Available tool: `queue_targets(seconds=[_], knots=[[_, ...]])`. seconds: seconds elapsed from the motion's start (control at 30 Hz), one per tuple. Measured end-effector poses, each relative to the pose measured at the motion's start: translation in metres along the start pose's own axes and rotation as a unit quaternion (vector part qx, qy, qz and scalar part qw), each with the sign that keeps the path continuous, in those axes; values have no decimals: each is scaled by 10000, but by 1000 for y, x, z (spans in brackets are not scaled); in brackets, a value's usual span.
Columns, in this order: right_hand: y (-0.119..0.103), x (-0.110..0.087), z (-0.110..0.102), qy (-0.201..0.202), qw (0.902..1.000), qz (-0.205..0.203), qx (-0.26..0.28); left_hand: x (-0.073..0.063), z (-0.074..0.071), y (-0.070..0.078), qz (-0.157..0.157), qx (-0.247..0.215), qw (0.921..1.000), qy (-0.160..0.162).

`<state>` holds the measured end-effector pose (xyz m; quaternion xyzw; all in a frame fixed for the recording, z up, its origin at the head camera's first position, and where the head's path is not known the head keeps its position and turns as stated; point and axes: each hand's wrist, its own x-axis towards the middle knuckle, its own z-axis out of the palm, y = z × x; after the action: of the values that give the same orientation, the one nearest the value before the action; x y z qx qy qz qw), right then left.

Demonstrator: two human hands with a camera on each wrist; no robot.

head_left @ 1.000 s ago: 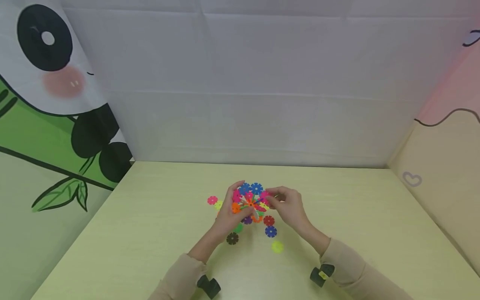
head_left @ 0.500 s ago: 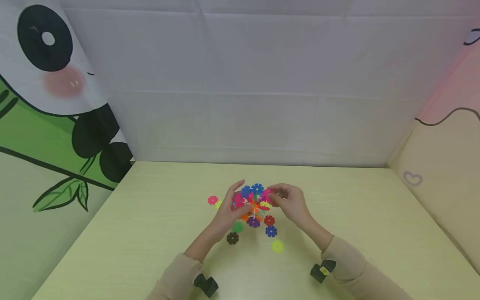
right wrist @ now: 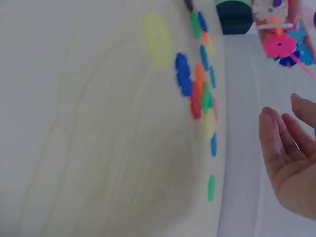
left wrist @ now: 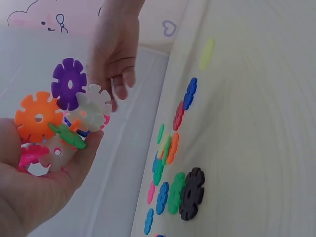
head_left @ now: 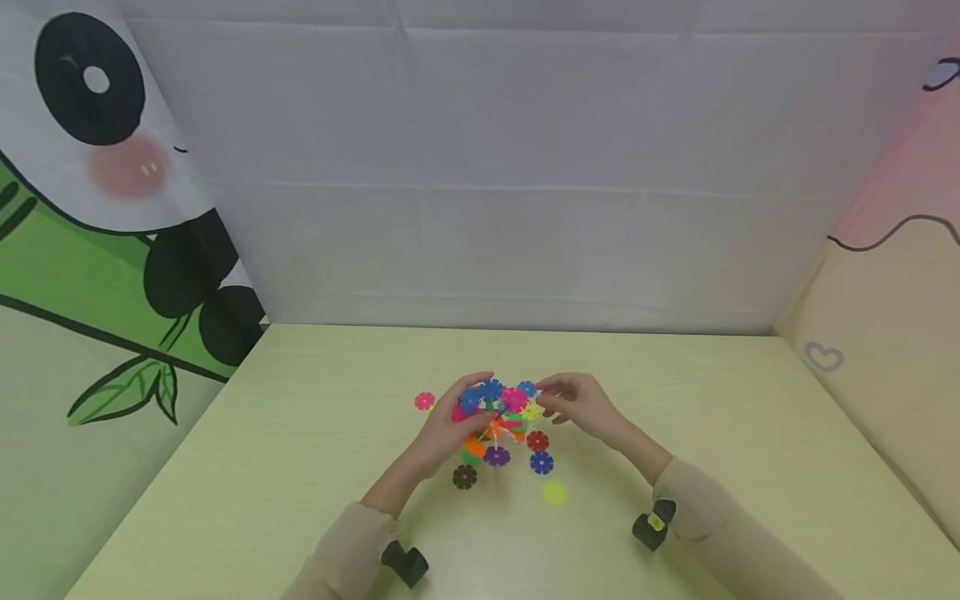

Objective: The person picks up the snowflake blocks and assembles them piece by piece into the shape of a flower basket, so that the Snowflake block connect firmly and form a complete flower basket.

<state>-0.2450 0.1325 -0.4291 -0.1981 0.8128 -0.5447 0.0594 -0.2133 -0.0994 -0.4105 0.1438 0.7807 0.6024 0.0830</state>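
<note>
My left hand [head_left: 441,432] holds a cluster of interlocking snowflake discs [left wrist: 37,118] above the table, fingers behind it and thumb in front. Purple, orange, white, green and pink discs stick out at different angles in the left wrist view. A pink disc [right wrist: 280,45] and blue ones face the other side in the right wrist view. To the right of the cluster is my right hand [head_left: 583,405], its fingers loosely bent. In the right wrist view a gap separates those fingertips from the cluster, and nothing shows between them.
Loose snowflake discs lie on the pale table [head_left: 315,467] beneath and around the hands. Among them are a black disc [head_left: 465,477], a dark blue disc [head_left: 542,462], a red disc [head_left: 537,441] and a yellow disc [head_left: 555,493]. A white cloth wall [head_left: 525,250] stands behind.
My right hand has let go of the pink disc on the cluster and drawn slightly away. The left hand has turned the cluster and lowered it a little to the left.
</note>
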Motion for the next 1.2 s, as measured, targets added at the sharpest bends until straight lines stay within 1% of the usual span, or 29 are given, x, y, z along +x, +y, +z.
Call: queue_targets(seconds=[0.07, 0.13, 0.23, 0.3, 0.47, 0.53, 0.67, 0.73, 0.8, 0.87, 0.93, 1.0, 1.07, 1.2], knots=[[15, 4, -2, -239, 9988, 189, -382, 0, -3, -2, 4, 16, 9999, 107], [29, 7, -1, -585, 9946, 245, -827, 1, -5, -7, 7, 41, 9999, 168], [43, 10, 2, -1005, 9868, 231, -1245, 4, -7, -14, 29, 41, 9998, 173], [46, 10, 5, -1149, 9831, 118, -1417, 6, -7, -16, 2, 61, 9998, 180], [44, 12, 7, -1151, 9780, 93, -1740, 7, -5, -17, -27, 162, 9996, 239], [43, 12, 8, -1145, 9775, 126, -1766, 7, -4, -17, -3, 212, 9994, 262], [41, 11, 6, -1069, 9784, 107, -1767, 9, -1, -16, 72, 162, 9995, 257], [39, 10, 5, -932, 9805, 56, -1727, 10, 1, -16, 107, 112, 9996, 257], [34, 7, 3, -701, 9868, 127, -1457, 11, 2, -15, 138, 110, 9994, 293], [25, 4, 0, -328, 9947, 195, -952, 12, 4, -14, 188, 69, 9992, 349], [12, 0, -1, 99, 9993, 237, -264, 13, 5, -12, 219, 25, 9988, 434], [-3, -4, -1, 485, 9981, 195, 317, 14, 6, -10, 251, -31, 9982, 537], [-16, -8, 1, 745, 9947, 158, 687, 15, 8, -8, 280, -55, 9974, 654], [-29, -10, 6, 1087, 9906, 224, 801, 18, 12, -5, 403, -148, 9959, 802]])
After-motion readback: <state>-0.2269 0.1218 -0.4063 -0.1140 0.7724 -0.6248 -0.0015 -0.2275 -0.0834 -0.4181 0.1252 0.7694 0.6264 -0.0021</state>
